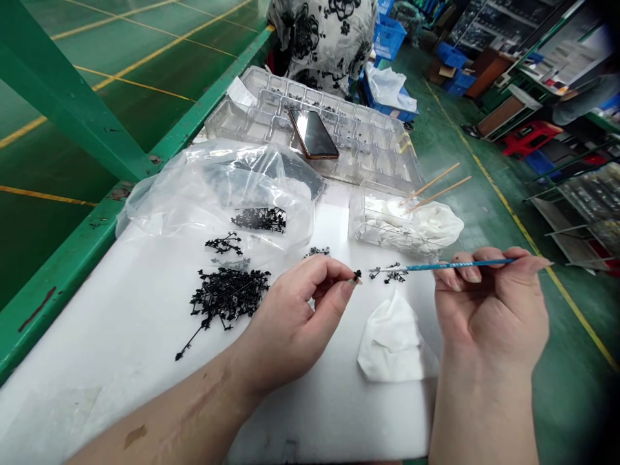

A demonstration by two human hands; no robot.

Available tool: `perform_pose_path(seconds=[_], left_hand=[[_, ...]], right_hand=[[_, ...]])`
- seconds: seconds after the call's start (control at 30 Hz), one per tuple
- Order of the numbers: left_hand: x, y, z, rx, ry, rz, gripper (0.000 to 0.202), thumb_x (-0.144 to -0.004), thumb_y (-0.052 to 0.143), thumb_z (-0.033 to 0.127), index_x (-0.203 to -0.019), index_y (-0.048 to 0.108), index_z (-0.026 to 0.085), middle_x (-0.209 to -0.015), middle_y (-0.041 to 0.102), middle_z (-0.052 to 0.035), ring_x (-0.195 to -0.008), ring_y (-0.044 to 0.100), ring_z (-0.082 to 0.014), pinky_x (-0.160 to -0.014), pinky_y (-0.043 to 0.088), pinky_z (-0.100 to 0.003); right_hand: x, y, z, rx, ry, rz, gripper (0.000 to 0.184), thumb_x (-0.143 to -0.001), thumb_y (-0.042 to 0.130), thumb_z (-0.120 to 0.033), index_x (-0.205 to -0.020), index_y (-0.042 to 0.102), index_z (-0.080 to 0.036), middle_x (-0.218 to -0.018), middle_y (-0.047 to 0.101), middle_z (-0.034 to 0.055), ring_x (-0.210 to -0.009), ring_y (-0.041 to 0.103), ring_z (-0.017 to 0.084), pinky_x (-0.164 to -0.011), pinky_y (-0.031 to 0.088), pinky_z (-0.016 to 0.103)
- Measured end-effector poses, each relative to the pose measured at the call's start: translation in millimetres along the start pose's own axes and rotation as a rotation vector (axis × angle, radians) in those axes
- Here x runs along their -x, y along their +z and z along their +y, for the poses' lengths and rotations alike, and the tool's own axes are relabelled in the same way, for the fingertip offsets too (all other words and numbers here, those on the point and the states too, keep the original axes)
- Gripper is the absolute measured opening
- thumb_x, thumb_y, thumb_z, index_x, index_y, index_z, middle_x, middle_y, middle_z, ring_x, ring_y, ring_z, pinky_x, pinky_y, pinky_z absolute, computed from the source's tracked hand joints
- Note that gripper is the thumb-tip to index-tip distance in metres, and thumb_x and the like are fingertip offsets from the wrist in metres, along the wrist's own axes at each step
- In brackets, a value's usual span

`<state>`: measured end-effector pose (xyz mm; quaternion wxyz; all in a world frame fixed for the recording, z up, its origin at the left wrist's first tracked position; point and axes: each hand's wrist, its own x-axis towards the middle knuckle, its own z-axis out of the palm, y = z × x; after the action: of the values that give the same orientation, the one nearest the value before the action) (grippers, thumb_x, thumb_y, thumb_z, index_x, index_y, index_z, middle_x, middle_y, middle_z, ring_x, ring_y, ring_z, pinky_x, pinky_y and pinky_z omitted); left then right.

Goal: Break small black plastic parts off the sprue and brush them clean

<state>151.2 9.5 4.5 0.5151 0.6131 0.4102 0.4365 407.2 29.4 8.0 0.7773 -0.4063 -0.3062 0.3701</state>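
Note:
Between thumb and forefinger, my left hand pinches a small black part. My right hand grips a thin blue brush, its pale tip pointing left close to that part. Below the brush tip lies a small group of black parts on the white work surface. A larger pile of black stalk-like parts spreads to the left of my left hand. Nearer to me, under the brush, is a folded white cloth.
A clear plastic bag with more black parts lies at the back left. Behind it, a phone rests on a compartmented clear tray. A clear box holds white cloth and two thin sticks. A green metal frame edges the left side.

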Motion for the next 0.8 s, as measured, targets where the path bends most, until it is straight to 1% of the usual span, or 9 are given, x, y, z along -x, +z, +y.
perform_pose_path(seconds=[0.3,0.5,0.63,0.8], left_hand=[[-0.4,0.0,0.3,-0.026,0.023,-0.012,0.011,-0.107,0.056,0.023,-0.100,0.065,0.022,-0.088,0.063,0.0039,-0.079,0.058,-0.0113,-0.074,0.047,-0.027],[-0.1,-0.7,-0.2,-0.045,0.038,-0.018,0.010,-0.107,0.057,0.022,-0.101,0.065,0.023,-0.088,0.063,0.0044,-0.079,0.058,-0.0110,-0.075,0.047,-0.026],[0.9,-0.5,-0.1,-0.057,0.028,-0.011,0.010,-0.106,0.057,0.022,-0.100,0.065,0.022,-0.089,0.063,0.0038,-0.080,0.059,-0.0114,-0.075,0.047,-0.027],[0.6,-0.3,0.6,-0.053,0.030,-0.014,0.010,-0.106,0.057,0.022,-0.100,0.065,0.022,-0.089,0.064,0.0031,-0.080,0.060,-0.0121,-0.075,0.048,-0.028]], right_hand=[[0.8,-0.6,2.5,0.017,0.001,-0.014,0.031,-0.074,0.097,-0.044,-0.082,0.075,-0.023,-0.074,0.048,-0.0035,-0.061,0.041,0.010,-0.048,0.036,0.024],[-0.2,-1.5,1.6,0.010,-0.001,-0.020,0.032,-0.073,0.098,-0.044,-0.082,0.075,-0.023,-0.072,0.048,-0.0039,-0.061,0.042,0.010,-0.048,0.037,0.023],[-1.5,-2.6,0.9,0.001,0.002,0.005,0.032,-0.072,0.098,-0.042,-0.082,0.075,-0.022,-0.073,0.050,-0.0038,-0.061,0.043,0.010,-0.048,0.037,0.023],[-1.7,-3.1,0.9,-0.005,-0.006,0.000,0.032,-0.072,0.098,-0.042,-0.081,0.074,-0.022,-0.072,0.049,-0.0043,-0.061,0.043,0.010,-0.047,0.037,0.024]])
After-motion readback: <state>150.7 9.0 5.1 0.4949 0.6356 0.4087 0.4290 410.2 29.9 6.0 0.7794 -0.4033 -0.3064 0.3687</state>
